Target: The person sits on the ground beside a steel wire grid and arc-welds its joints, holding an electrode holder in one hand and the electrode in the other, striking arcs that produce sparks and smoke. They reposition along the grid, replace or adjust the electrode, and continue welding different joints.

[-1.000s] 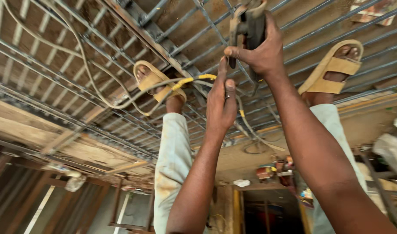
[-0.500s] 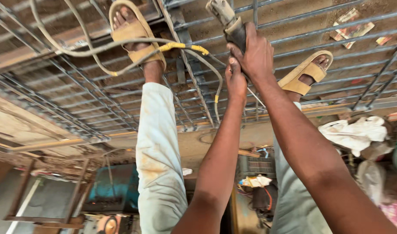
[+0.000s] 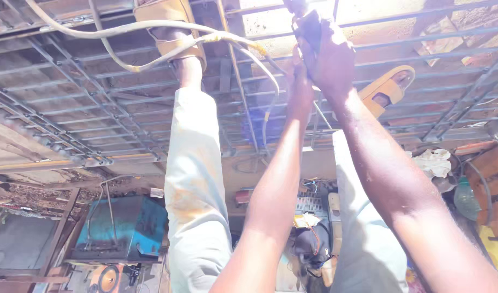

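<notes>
1. the metal grille (image 3: pixel 86 114) is seen spreading to nearly every edge of the view, with little open room left around the hands.
2. a dark tool (image 3: pixel 306 24), cut off by the top edge, is gripped by the right hand (image 3: pixel 333 59), fingers closed tightly around it.
3. the left hand (image 3: pixel 300 89) is pressed just beside it; its grip cannot be told.
4. a pale cable (image 3: pixel 151 27) is looped past a sandalled foot (image 3: pixel 175 32).

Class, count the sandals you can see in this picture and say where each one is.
2. One sandal is on the foot at the upper left, standing on the metal grid; the other is right of the hands, also on the grid. Both partly show.
</notes>
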`<state>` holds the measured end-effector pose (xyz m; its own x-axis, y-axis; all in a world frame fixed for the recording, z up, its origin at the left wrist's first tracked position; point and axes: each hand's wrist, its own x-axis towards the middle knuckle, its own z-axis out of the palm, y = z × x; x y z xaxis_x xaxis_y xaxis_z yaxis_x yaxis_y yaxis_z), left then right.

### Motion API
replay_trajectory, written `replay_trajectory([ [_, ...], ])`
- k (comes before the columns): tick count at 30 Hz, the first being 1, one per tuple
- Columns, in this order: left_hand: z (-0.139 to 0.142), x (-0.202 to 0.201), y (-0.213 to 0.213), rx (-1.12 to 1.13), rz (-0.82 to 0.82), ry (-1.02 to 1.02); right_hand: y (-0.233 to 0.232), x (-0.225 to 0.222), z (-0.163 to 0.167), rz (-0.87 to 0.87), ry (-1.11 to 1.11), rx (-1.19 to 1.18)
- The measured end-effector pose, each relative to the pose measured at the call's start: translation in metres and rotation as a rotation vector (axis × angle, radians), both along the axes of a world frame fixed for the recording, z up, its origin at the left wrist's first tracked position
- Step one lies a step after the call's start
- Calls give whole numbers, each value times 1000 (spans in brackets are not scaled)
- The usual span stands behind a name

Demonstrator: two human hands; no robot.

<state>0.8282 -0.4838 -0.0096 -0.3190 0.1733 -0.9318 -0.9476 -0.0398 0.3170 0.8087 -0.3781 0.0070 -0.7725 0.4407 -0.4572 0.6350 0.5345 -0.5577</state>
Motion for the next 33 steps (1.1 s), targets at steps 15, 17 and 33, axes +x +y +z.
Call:
replay_trajectory([
  [15,-20,9,-7,-67,-83,166,2,-9,3,-71,45,-26],
  [17,-23,8,-7,-59,-76,143,1,-9,0,-54,59,-8],
  [33,-7,-17,-2,-136,-190,129,-1,-15,1,-82,20,-18],
])
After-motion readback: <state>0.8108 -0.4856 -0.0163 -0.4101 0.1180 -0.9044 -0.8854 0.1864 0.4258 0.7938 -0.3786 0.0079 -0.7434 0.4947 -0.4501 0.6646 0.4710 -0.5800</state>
